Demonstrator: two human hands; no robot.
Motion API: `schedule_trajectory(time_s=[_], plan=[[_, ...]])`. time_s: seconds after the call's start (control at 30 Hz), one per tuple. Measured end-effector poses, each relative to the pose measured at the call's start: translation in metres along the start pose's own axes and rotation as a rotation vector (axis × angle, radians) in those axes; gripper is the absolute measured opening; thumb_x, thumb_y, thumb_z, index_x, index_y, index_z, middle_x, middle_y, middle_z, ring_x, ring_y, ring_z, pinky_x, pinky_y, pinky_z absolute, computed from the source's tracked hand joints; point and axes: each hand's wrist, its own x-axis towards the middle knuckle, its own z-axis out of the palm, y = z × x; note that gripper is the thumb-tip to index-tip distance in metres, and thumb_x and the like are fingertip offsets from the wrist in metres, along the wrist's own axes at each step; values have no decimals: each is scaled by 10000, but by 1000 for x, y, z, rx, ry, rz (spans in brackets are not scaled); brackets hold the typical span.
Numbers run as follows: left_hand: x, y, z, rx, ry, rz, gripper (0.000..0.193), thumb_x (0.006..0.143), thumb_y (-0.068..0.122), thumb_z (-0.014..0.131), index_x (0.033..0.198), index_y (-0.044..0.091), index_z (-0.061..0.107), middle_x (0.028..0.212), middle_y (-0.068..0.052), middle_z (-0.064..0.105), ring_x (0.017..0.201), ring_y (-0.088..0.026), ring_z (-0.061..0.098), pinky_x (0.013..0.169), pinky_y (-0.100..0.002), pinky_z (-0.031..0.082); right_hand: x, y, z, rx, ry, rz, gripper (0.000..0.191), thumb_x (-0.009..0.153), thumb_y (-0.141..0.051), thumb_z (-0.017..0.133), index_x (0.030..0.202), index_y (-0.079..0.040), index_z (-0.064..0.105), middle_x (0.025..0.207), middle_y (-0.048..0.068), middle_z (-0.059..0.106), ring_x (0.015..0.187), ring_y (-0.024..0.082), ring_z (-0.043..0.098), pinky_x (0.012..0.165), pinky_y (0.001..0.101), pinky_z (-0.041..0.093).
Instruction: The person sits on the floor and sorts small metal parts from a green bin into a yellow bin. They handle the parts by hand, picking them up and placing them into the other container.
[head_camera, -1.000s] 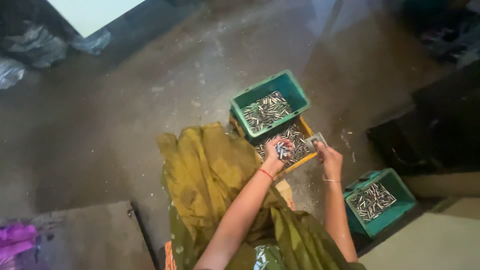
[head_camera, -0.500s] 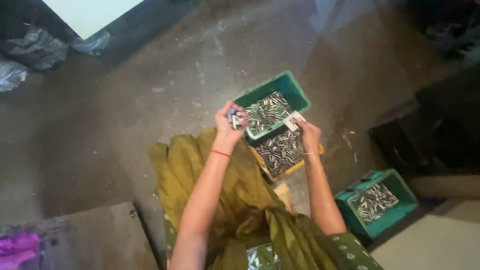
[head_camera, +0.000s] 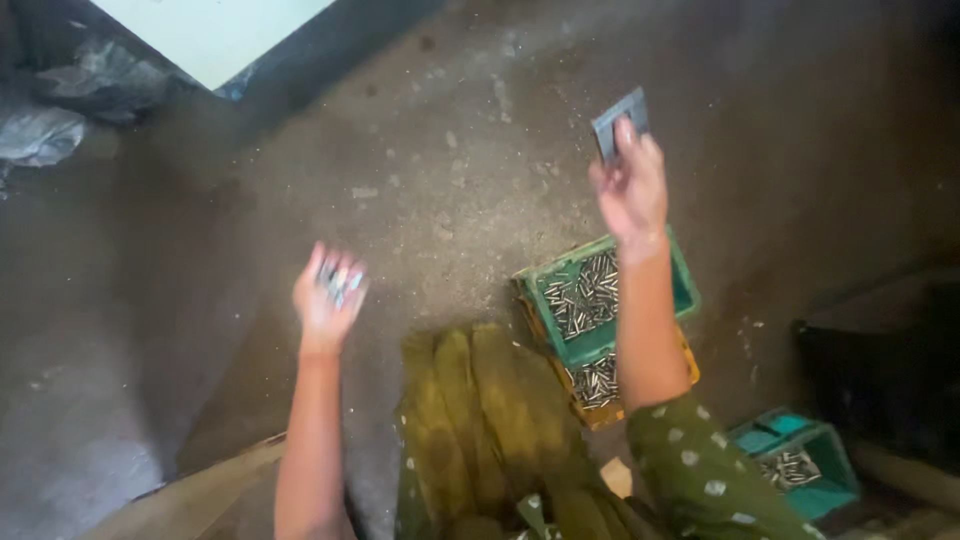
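A flat grey metal piece (head_camera: 620, 122) is pinched in the raised right hand (head_camera: 630, 185), held up over the concrete floor (head_camera: 430, 180). The left hand (head_camera: 328, 295) is curled around a few small shiny metal bits (head_camera: 336, 282), out to the side. Below sit a green crate (head_camera: 600, 300) of small metal parts, stacked on a yellow crate (head_camera: 610, 395), and another green crate (head_camera: 795, 460) nearby.
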Motion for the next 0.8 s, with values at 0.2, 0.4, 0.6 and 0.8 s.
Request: schedule_trajectory(time_s=[0.2,0.4,0.6,0.8], plan=[[-200,40,-78,35,774,131,276,1064,385,569,864,194,560,838,14,556,757,-151,564,590,-266,436,-63,-4,-67,476,-38,325,246,1075,-293,671,933,-99,616,757,9,527,736,137,460,649,279,422],[-308,159,-4,-233,112,105,364,1060,432,618,851,143,551,843,-46,572,688,-199,526,562,-335,421,-190,-114,-95,76,717,413,327,855,-407,697,1133,-246,639,943,-4,672,747,123,593,546,234,461],[-239,240,164,220,518,205,300,1060,393,586,852,198,495,817,38,478,704,-134,460,551,-283,379,-379,-202,-54,-152,1156,619,346,905,-617,598,763,-305,550,496,-61,389,341,114,255,322,271,185],[-61,195,322,24,-101,-99,327,1065,362,576,836,132,539,749,-21,501,683,-176,472,464,-261,378,-342,-207,15,37,1335,495,341,948,-547,625,753,-279,544,504,-61,382,381,109,277,371,264,225]])
